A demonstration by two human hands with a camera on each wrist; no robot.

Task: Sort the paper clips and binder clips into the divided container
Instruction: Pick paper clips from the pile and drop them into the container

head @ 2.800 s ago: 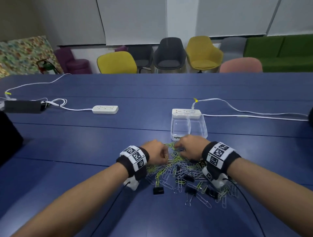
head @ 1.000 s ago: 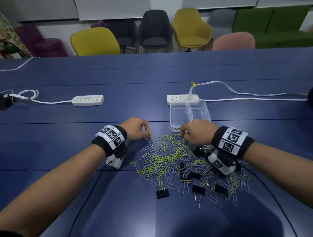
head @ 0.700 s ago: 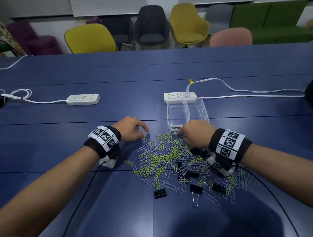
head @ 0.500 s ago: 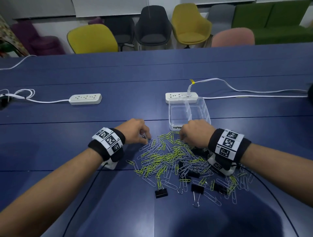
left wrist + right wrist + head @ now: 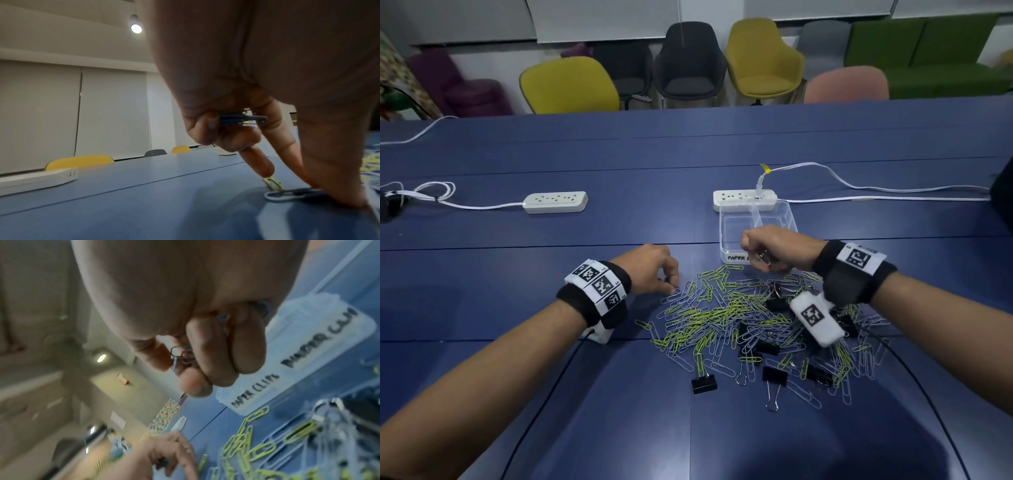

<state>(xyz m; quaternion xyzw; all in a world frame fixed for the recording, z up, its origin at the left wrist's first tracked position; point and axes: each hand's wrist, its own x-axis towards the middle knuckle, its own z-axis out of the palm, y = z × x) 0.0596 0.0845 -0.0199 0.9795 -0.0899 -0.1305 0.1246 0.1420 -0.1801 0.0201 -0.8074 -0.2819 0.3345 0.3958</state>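
right hand (image 5: 774,250) clutches thin wire paper clips (image 5: 183,353); empty them over the clear plastic divided container's (image 5: 787,214) paper-clips side; left hand (image 5: 650,270) grips several too.

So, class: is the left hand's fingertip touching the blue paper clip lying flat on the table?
Touching. The left wrist view shows a fingertip of the left hand pressed onto the blue paper clip lying on the table, no gap visible.

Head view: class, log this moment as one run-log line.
left hand: holds paper clips, at pile | right hand: grips clips, by container | container: empty
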